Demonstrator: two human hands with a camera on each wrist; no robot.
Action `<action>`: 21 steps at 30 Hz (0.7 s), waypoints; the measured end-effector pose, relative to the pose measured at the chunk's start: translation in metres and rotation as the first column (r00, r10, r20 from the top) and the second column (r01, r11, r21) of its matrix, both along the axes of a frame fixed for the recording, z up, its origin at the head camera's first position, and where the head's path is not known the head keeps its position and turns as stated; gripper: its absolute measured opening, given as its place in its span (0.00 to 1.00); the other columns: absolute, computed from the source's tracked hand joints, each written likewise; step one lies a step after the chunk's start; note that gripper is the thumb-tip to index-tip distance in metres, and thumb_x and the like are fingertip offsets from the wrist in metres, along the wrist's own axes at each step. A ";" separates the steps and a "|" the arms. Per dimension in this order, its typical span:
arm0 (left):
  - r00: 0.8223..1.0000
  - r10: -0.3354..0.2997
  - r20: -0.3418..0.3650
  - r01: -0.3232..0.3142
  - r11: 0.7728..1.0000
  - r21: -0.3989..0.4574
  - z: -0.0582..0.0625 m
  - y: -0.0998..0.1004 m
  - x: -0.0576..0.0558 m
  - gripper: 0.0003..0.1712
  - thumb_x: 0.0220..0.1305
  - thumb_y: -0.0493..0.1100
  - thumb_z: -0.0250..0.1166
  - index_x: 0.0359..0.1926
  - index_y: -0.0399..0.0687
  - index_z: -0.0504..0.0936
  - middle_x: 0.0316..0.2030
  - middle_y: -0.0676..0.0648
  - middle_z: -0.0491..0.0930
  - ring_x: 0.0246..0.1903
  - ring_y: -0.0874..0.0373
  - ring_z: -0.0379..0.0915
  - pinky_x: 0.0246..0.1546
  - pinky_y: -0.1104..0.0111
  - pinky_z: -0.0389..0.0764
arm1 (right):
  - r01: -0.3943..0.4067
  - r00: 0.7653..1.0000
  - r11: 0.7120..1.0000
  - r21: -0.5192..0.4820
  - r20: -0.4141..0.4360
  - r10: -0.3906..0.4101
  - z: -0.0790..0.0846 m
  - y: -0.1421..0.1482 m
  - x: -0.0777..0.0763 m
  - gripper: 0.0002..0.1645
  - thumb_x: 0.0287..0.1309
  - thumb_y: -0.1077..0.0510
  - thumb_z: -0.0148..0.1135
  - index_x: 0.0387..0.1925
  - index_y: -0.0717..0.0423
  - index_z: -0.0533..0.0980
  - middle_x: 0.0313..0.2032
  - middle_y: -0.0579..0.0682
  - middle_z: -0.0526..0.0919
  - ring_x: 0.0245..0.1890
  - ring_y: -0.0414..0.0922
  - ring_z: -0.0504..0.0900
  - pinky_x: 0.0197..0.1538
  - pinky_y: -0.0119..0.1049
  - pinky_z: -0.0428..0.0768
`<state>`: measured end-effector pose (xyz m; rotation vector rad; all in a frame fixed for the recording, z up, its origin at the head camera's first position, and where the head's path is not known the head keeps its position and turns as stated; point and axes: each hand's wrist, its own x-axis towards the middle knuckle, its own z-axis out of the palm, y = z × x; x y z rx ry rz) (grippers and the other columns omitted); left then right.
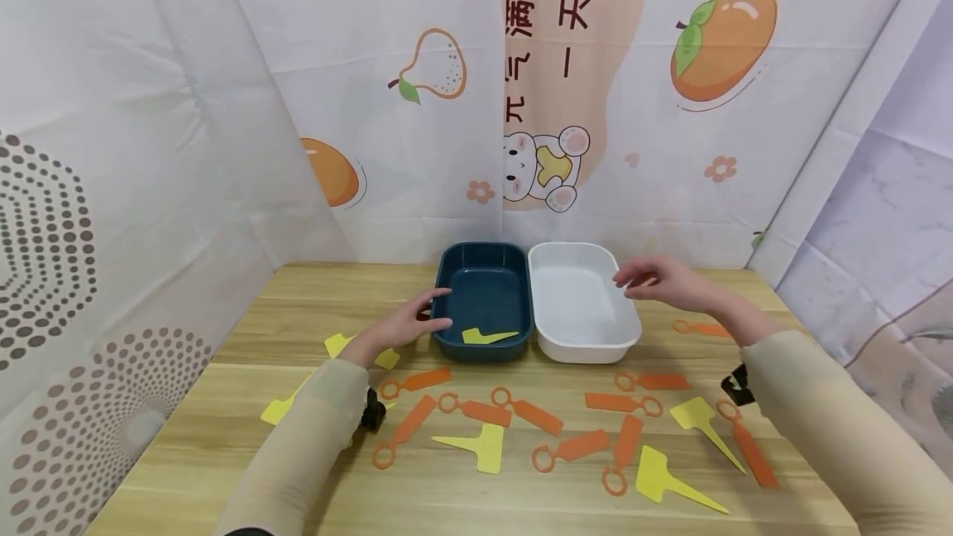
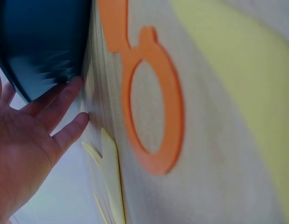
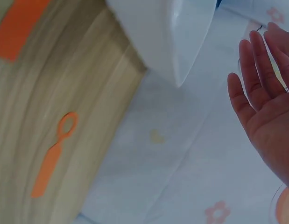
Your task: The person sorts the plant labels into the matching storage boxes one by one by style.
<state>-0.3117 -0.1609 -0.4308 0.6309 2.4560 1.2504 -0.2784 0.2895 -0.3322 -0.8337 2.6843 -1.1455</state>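
Yellow tags (image 1: 487,445) and orange tags (image 1: 584,445) lie scattered over the near part of the wood table (image 1: 417,507), from eight through six to three o'clock of the blue tray (image 1: 484,296). Beyond them, the left hand (image 1: 402,323), fingers spread, touches that tray's nine o'clock side, one yellow tag lying inside at six, while the right hand (image 1: 666,281), fingers relaxed and slightly parted, is at the two o'clock rim of the white tray (image 1: 584,296), contact unclear. Farthest, at twelve, hangs a printed cloth (image 1: 335,23).
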 end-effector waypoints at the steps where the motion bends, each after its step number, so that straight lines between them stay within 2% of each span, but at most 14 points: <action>1: 1.000 -0.004 -0.005 0.004 1.000 0.002 0.000 0.000 0.000 0.39 0.70 0.51 0.60 0.75 0.48 0.54 0.73 0.37 0.48 0.69 0.34 0.49 0.64 0.44 0.58 | 0.013 1.000 1.000 0.010 -0.009 -0.013 -0.003 0.007 0.001 0.12 0.58 0.69 0.64 0.45 0.70 0.79 0.41 0.60 0.83 0.39 0.50 0.82 0.39 0.33 0.81; 10: 1.000 0.002 -0.001 -0.002 1.000 -0.006 0.001 -0.001 0.002 0.40 0.68 0.54 0.61 0.75 0.50 0.55 0.74 0.38 0.48 0.69 0.35 0.49 0.64 0.44 0.59 | 0.168 0.986 0.978 0.123 -0.028 -0.166 -0.034 0.071 0.011 0.17 0.63 0.64 0.62 0.51 0.69 0.77 0.48 0.63 0.81 0.49 0.60 0.78 0.43 0.32 0.79; 17: 1.000 -0.008 -0.015 0.008 1.000 -0.010 0.000 -0.002 0.003 0.39 0.69 0.54 0.60 0.75 0.49 0.55 0.74 0.37 0.47 0.69 0.34 0.47 0.64 0.43 0.59 | 0.276 0.960 0.950 0.146 -0.090 -0.265 -0.057 0.113 0.015 0.21 0.61 0.63 0.64 0.52 0.72 0.76 0.51 0.69 0.78 0.49 0.62 0.78 0.41 0.26 0.76; 21: 1.000 -0.008 -0.015 0.008 1.000 0.006 0.003 -0.001 0.005 0.38 0.71 0.50 0.59 0.74 0.47 0.54 0.73 0.35 0.47 0.69 0.32 0.47 0.64 0.42 0.58 | 0.302 0.953 0.940 0.160 -0.039 -0.299 -0.067 0.128 0.015 0.23 0.62 0.64 0.61 0.55 0.76 0.72 0.55 0.75 0.73 0.53 0.68 0.74 0.41 0.26 0.75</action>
